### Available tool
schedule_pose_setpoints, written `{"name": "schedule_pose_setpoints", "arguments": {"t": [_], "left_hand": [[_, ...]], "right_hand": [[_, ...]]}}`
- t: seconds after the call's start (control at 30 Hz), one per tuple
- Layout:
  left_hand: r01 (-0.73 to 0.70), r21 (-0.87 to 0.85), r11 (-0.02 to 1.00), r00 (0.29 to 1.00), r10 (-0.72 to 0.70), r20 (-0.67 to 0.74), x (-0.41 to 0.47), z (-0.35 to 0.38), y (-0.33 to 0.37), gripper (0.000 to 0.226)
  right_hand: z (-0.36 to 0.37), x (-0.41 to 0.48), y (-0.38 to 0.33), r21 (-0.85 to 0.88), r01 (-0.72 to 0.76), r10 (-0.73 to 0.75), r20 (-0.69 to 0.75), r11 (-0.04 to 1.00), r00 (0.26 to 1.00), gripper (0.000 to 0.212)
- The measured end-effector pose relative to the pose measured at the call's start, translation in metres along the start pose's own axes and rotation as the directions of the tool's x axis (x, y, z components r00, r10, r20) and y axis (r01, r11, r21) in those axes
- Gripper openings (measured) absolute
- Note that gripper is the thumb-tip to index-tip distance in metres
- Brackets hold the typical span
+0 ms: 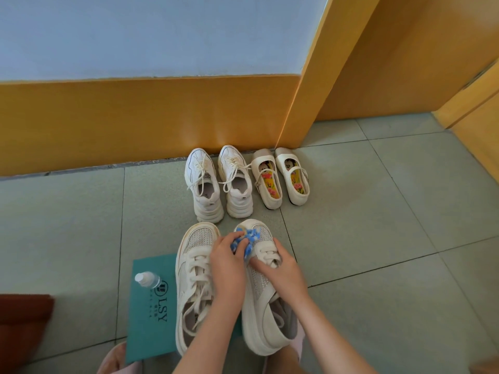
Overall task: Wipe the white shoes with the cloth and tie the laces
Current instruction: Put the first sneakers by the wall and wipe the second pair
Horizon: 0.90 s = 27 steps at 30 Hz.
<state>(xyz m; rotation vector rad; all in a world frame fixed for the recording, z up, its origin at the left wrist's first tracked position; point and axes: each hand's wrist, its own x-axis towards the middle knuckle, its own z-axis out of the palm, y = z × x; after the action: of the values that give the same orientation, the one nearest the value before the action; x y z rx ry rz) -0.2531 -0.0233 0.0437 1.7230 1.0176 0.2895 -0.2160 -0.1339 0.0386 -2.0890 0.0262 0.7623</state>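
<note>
Two white lace-up shoes lie in front of me. The left shoe (193,282) rests on a teal paper bag (154,317). The right shoe (266,314) is tipped onto its side. My left hand (228,268) presses a blue and white cloth (247,238) against the right shoe's toe area. My right hand (280,268) grips that shoe over its laces. The laces of both shoes look loose.
A small clear spray bottle (148,279) lies on the teal bag. By the orange wall stand another pair of white sneakers (218,182) and a pair of cream strap shoes (280,176). A dark red object (23,327) sits at the left edge. Grey floor tiles extend right.
</note>
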Motion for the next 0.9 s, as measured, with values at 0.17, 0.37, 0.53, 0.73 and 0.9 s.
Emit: {"name": "schedule_pose_setpoints", "arguments": {"t": [0.17, 0.37, 0.53, 0.73, 0.9], "left_hand": [[0.027, 0.007, 1.0, 1.0, -0.027, -0.01, -0.025, -0.002, -0.01, 0.021], [0.047, 0.042, 0.998, 0.998, -0.045, -0.054, -0.047, 0.001, -0.015, 0.02], [0.057, 0.017, 0.998, 0.998, -0.056, -0.038, -0.064, -0.001, -0.02, 0.019], [0.109, -0.02, 0.994, 0.994, -0.109, 0.023, -0.094, -0.006, -0.04, 0.019], [0.118, -0.036, 0.992, 0.991, -0.116, 0.071, -0.104, -0.013, -0.049, 0.018]], "right_hand": [[0.001, 0.006, 0.006, 0.022, -0.01, 0.01, -0.01, 1.0, 1.0, 0.087], [-0.004, 0.01, 0.008, 0.069, -0.028, 0.027, 0.015, 0.997, 1.0, 0.083], [-0.005, 0.011, 0.009, 0.094, -0.029, 0.027, 0.018, 0.995, 0.999, 0.077], [-0.004, 0.008, 0.01, 0.08, -0.018, 0.017, 0.021, 0.997, 1.0, 0.077], [0.0, 0.005, 0.01, 0.042, -0.018, 0.018, -0.003, 0.999, 1.0, 0.095]]}}
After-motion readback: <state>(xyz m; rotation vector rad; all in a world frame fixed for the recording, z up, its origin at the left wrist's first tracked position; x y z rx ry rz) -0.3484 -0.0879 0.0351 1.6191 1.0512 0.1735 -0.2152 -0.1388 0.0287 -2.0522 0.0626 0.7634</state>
